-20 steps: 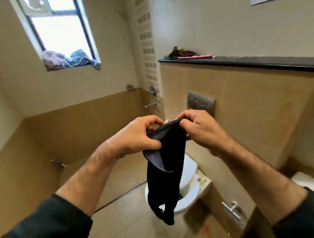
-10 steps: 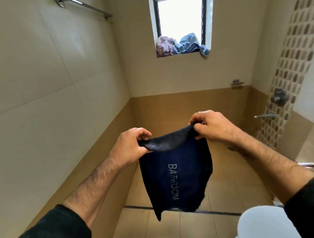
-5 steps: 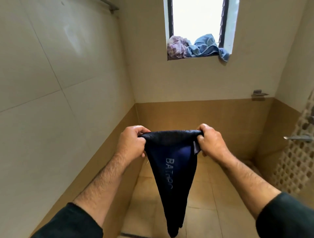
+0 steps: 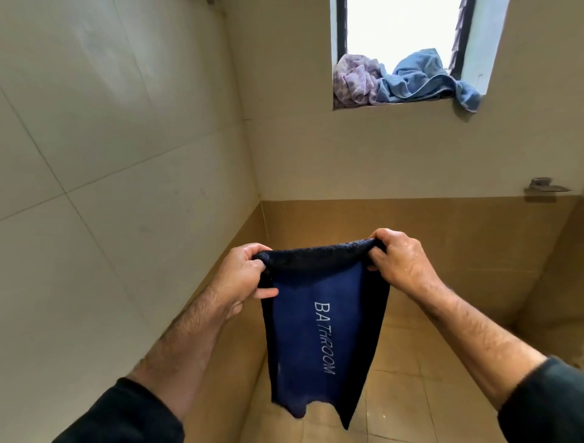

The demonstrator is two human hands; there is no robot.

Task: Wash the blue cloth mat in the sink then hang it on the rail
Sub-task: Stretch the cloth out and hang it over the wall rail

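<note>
The dark blue cloth mat (image 4: 319, 335), printed with the word BATHROOM, hangs in the air in front of me over the shower floor. My left hand (image 4: 245, 275) grips its top left corner and my right hand (image 4: 399, 259) grips its top right corner, with the top edge stretched between them. Both hands look wet. Only the tip of the rail's bracket (image 4: 211, 1) shows at the top edge on the left wall; the rail itself and the sink are out of view.
A tiled wall (image 4: 94, 189) stands close on my left. A window (image 4: 401, 25) in the far wall has a lilac cloth (image 4: 354, 79) and a light blue towel (image 4: 423, 79) heaped on its sill. A small metal holder (image 4: 542, 186) sticks out at right.
I have turned from the toilet side towards the shower corner. The mat's top edge has been pulled wider apart and the mat hangs flatter, its lettering fully showing.
</note>
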